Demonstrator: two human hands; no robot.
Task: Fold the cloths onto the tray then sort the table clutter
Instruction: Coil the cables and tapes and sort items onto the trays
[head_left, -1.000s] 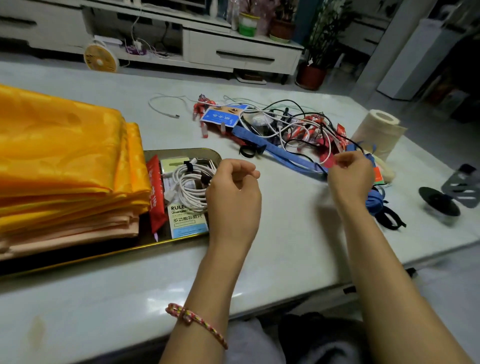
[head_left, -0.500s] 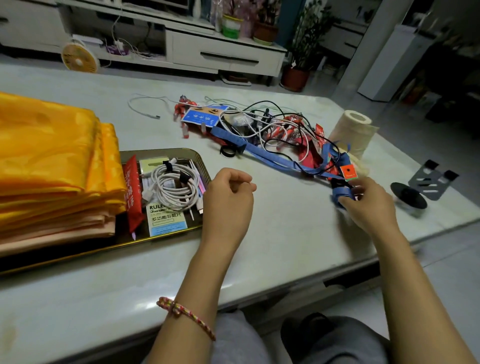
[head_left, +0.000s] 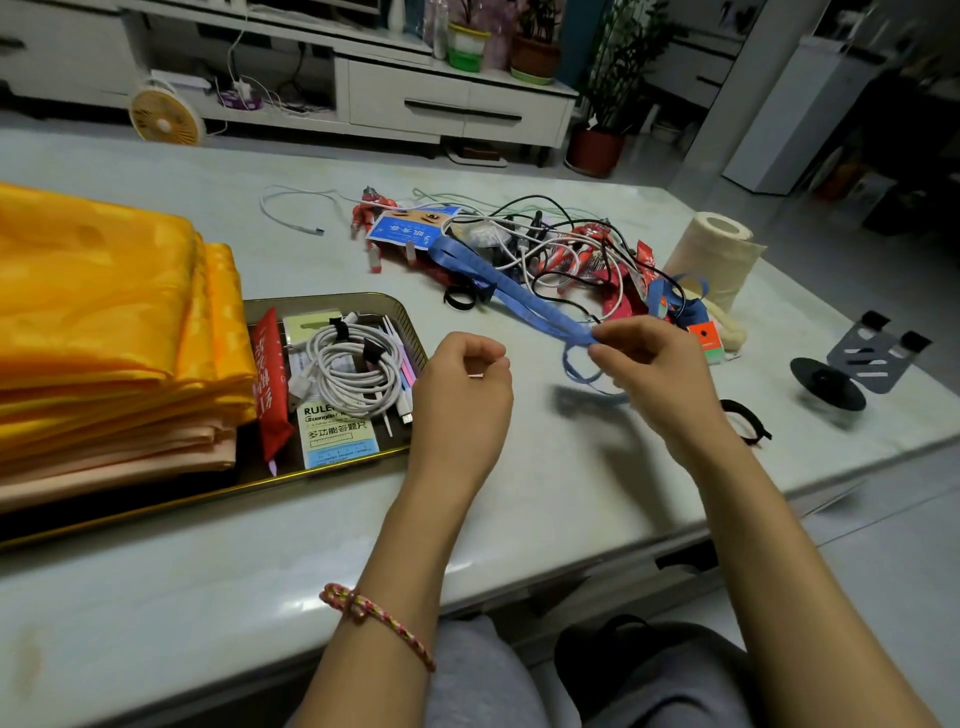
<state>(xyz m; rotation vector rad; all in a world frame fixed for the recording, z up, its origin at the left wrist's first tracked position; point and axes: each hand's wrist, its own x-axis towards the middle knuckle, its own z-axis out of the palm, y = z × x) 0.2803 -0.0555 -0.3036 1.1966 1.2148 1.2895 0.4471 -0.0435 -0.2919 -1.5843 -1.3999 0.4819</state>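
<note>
Sorting step: blue strap (head_left: 519, 296) pinched at the edge of the cable tangle (head_left: 550, 244).

Right hand (head_left: 654, 374) pinches the strap between thumb and fingertips, with a loop hanging below. The rest of the strap runs across the table (head_left: 519, 493) into the tangle, where leads seem to cross it. Left hand (head_left: 460, 400) hovers just beside the tray (head_left: 332, 299), fingers curled with nothing visible in them. Folded cloths (head_left: 104, 312) sit stacked on the tray's left part. Likely best to pin the cables with the left hand, draw the strap out along its own line, then coil it. A sharp tug would probably drag the pile along.

"RULE…" and "多功能答题尺" on the ruler card (head_left: 336, 432) in the tray (head_left: 332, 299)
</note>
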